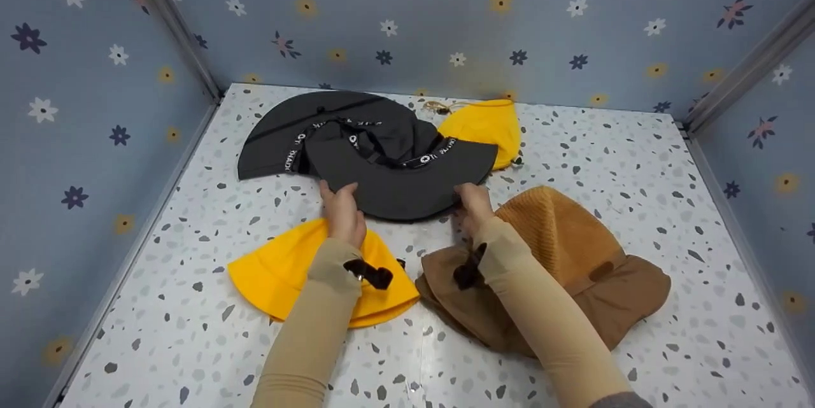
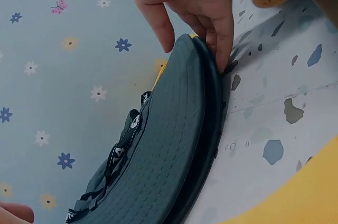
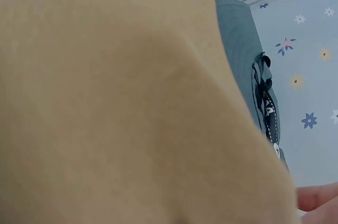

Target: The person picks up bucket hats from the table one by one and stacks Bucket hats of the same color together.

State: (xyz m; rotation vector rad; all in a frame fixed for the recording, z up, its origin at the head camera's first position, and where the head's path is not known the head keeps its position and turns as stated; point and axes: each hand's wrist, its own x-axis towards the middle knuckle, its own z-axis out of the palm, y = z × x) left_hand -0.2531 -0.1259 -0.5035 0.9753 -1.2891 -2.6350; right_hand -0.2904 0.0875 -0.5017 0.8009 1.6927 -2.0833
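- Dark grey sun hat (image 1: 407, 191), head view: it spreads over the white speckled tabletop (image 1: 694, 223), from near the far left corner to past the middle; white-lettered trim runs along its folds.
- Head view: the left hand (image 1: 344, 214) grips the brim at its near left, the right hand (image 1: 474, 207) at its near right, thumbs above and fingers around the edge.
- Head view: one yellow drawcord hat (image 1: 487, 123) lies by the far edge, partly behind the brim's right end; a yellow bucket hat (image 1: 274, 271) sits left of centre, under the left wrist.
- Head view: a brown hat with a ribbed tan panel (image 1: 557, 236) lies toward the right edge, below the right forearm.
- Left wrist view: two dark brim layers lie one against the other, the right hand's thumb on one side and its fingers on the other.
- Right wrist view: a beige sleeve (image 3: 132, 102) hides most; part of the brim shows beside it. How tightly the fingers press, I cannot tell.
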